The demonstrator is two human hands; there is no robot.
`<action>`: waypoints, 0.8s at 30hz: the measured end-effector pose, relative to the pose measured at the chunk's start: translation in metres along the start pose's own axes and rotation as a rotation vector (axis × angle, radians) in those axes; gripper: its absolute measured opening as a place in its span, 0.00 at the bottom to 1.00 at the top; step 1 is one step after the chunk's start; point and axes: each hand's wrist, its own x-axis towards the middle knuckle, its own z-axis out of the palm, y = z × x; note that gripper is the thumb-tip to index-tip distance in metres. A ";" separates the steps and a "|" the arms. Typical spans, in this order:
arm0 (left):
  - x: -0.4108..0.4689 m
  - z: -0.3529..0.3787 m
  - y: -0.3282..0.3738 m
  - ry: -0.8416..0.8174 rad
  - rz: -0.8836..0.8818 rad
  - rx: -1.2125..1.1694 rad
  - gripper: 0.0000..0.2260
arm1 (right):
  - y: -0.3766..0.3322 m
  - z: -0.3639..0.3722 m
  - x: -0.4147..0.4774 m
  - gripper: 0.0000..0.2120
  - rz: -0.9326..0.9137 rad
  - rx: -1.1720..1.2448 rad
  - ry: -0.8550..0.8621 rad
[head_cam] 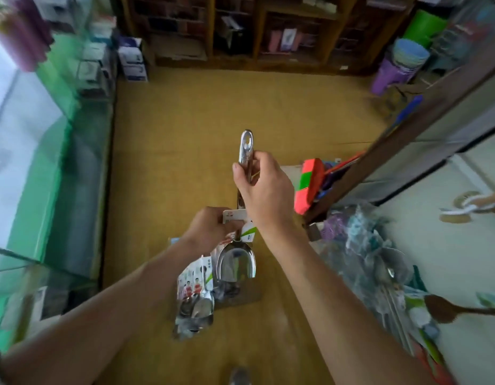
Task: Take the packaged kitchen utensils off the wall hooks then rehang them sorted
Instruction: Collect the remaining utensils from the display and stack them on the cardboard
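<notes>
Around the scoop handle [245, 147], right fingers [262, 160] tight (left fingers [231, 225] on packets [195, 290]).

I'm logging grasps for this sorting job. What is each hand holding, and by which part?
Right hand grips the steel scoop by its upper handle. Left hand pinches packaged utensils by their card tops.

Silver scoop [236, 262], mustard-yellow floor [213, 107]. The packet [195, 284] is white and green. A block [307, 184] is striped pink and green.
</notes>
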 end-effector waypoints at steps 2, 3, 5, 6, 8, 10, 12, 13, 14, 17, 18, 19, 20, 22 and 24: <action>0.012 -0.007 -0.024 0.025 -0.042 -0.019 0.04 | 0.003 0.033 0.001 0.13 0.003 -0.009 -0.072; 0.020 -0.008 -0.037 0.032 -0.061 -0.044 0.05 | 0.008 0.050 0.002 0.13 0.009 -0.010 -0.115; 0.039 -0.008 -0.068 0.051 -0.116 -0.078 0.05 | 0.022 0.092 0.002 0.13 0.027 0.006 -0.204; 0.046 -0.007 -0.080 0.054 -0.140 -0.079 0.05 | 0.030 0.107 0.001 0.13 0.039 0.010 -0.243; 0.065 0.001 -0.114 0.075 -0.189 -0.105 0.04 | 0.051 0.149 -0.003 0.13 0.058 0.009 -0.331; 0.085 0.015 -0.157 0.111 -0.259 -0.171 0.06 | 0.077 0.195 -0.015 0.14 0.081 -0.008 -0.417; 0.102 0.033 -0.199 0.131 -0.344 -0.238 0.08 | 0.107 0.239 -0.034 0.14 0.106 -0.030 -0.515; 0.108 0.043 -0.221 0.141 -0.390 -0.265 0.10 | 0.122 0.260 -0.045 0.15 0.120 -0.046 -0.562; 0.113 0.053 -0.241 0.151 -0.434 -0.284 0.13 | 0.137 0.281 -0.058 0.15 0.134 -0.056 -0.607; 0.122 0.081 -0.297 0.163 -0.529 -0.352 0.13 | 0.178 0.335 -0.098 0.15 0.184 -0.091 -0.740; 0.124 0.090 -0.312 0.169 -0.544 -0.380 0.12 | 0.190 0.350 -0.112 0.15 0.208 -0.101 -0.774; 0.126 0.097 -0.326 0.167 -0.560 -0.399 0.12 | 0.202 0.363 -0.124 0.15 0.228 -0.107 -0.801; 0.128 0.105 -0.339 0.158 -0.573 -0.412 0.13 | 0.213 0.375 -0.136 0.15 0.245 -0.110 -0.823; 0.132 0.118 -0.361 0.121 -0.611 -0.443 0.15 | 0.233 0.395 -0.160 0.15 0.265 -0.117 -0.862; 0.134 0.130 -0.382 0.113 -0.638 -0.481 0.13 | 0.248 0.413 -0.179 0.15 0.274 -0.127 -0.904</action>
